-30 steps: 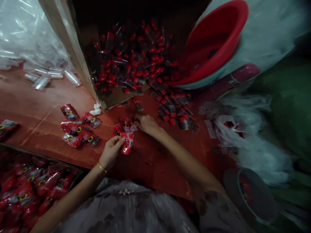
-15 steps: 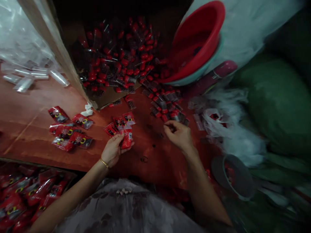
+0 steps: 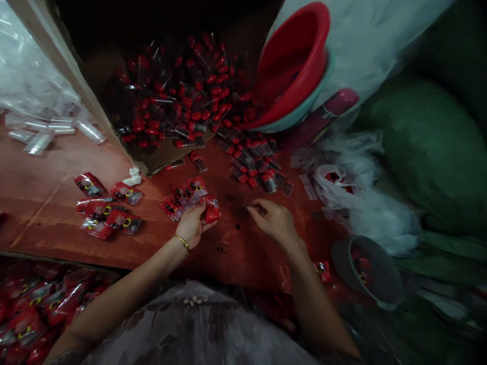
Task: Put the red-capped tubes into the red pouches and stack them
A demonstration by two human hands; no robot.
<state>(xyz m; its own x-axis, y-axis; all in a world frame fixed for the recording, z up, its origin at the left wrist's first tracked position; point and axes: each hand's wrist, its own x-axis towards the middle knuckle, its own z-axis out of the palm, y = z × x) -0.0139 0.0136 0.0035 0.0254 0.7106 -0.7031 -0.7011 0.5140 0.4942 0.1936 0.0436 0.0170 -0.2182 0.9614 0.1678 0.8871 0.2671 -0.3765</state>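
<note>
My left hand (image 3: 192,223), a gold bracelet at its wrist, grips a small red packet (image 3: 212,209) between thumb and fingers. Just behind that hand lies a small fanned group of red packets (image 3: 184,192) with clear plastic parts. Across a short gap, my right hand (image 3: 274,220) hovers over the red tabletop with its fingertips drawn together in a pinch. Whatever it may hold is too small and dark to make out. Beyond the right hand is a heap of small clear tubes with red caps (image 3: 253,159).
An open cardboard box (image 3: 85,96) holds many red-capped tubes. A red basin (image 3: 323,30), a dark red flask (image 3: 342,101) and crumpled plastic bags (image 3: 376,218) stand right. More red packets (image 3: 124,220) lie left; a grey container (image 3: 380,268) is at lower right.
My left hand has moved right with the red packet, which is now turned and apart from most of the fanned group. My right hand has come slightly left and nearer, away from the tubes.
</note>
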